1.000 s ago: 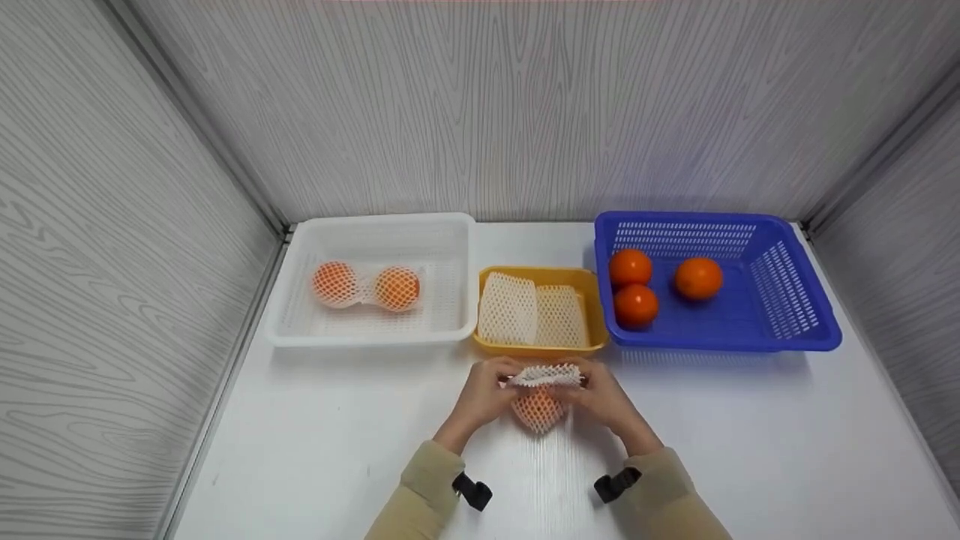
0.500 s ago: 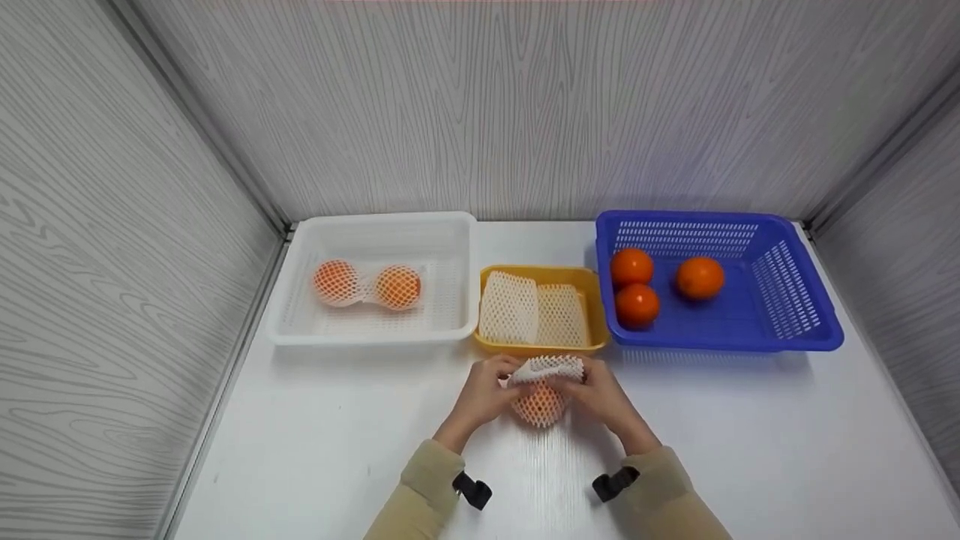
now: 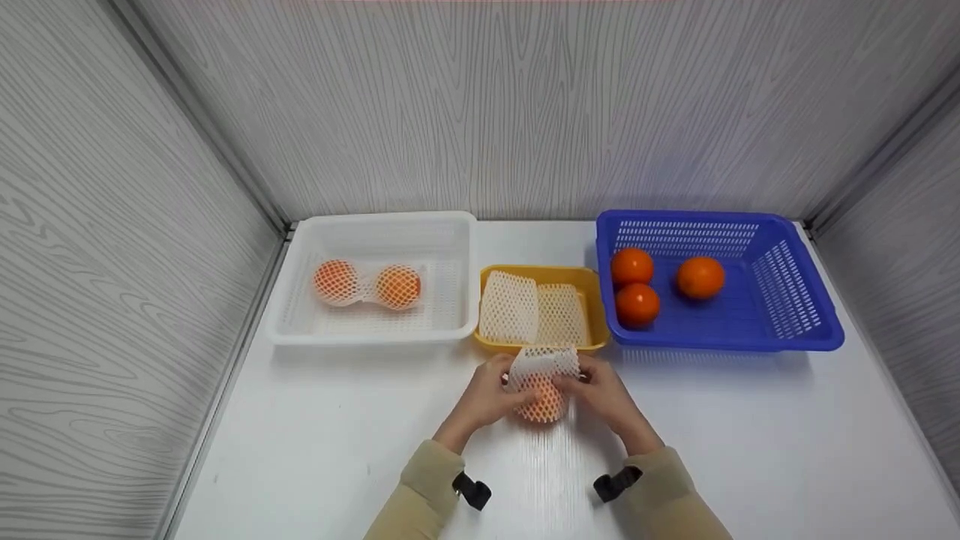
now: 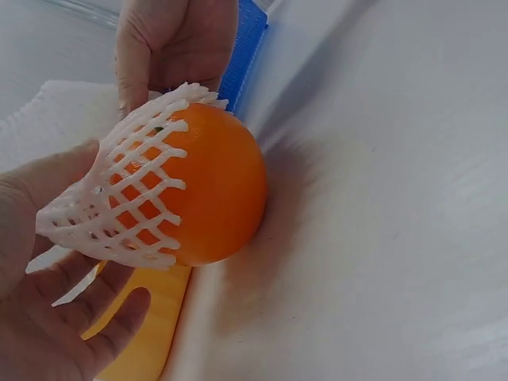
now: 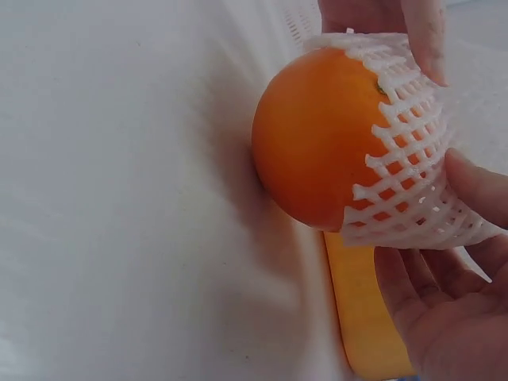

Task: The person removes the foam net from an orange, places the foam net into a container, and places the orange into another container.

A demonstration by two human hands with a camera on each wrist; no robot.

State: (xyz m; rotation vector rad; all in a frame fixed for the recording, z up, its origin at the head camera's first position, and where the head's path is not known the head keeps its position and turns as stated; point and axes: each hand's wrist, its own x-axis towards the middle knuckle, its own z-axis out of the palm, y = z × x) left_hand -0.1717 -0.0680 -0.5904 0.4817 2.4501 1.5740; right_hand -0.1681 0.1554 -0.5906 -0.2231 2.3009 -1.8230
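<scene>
Between both hands is an orange (image 4: 226, 186), partly inside a white foam net sleeve (image 3: 544, 364). Both wrist views show the side of the fruit nearer the person bare, past the cut ends of the mesh. My left hand (image 3: 486, 394) grips the sleeve's left side, its thumb lying over the mesh on the fruit. On the opposite side, my right hand (image 3: 606, 396) pinches the net between thumb and fingers. The sleeve's far end stands loose, overlapping the front rim of a yellow basket (image 3: 517, 349) in the head view.
More flat foam sleeves (image 3: 508, 307) lie in the yellow basket. To its left, a white basket (image 3: 375, 336) holds two netted oranges (image 3: 397, 287). A blue basket (image 3: 727, 339) at the right contains three bare oranges (image 3: 700, 277). Grey wood-grain panels (image 3: 480, 112) enclose the table.
The sleeve's far end has unfolded and stretched away from the person, toward the yellow basket. The orange has shifted slightly the same way, and the left thumb has slid onto its netted surface.
</scene>
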